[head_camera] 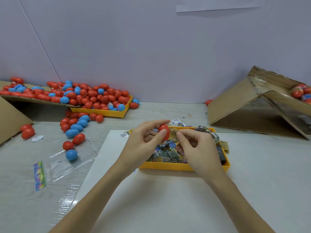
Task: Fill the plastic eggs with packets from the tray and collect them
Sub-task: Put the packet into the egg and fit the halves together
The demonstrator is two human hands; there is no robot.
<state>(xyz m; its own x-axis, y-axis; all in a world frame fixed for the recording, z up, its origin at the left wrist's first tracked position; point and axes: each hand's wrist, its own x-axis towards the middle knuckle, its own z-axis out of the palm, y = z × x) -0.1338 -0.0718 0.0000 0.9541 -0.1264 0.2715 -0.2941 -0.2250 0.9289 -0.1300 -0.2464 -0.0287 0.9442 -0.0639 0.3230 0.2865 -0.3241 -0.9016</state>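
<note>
Two hands meet over the near yellow tray of packets on the tabletop. The left hand pinches a red egg, long axis roughly upright, narrow end down as far as I can tell. The right hand curls at a yellowish packet just beside it; whether it truly grips, I cannot tell. Filling seems under way; next, the packet goes inside and the egg snaps shut. Farther left, eggs heap over another tray.
</note>
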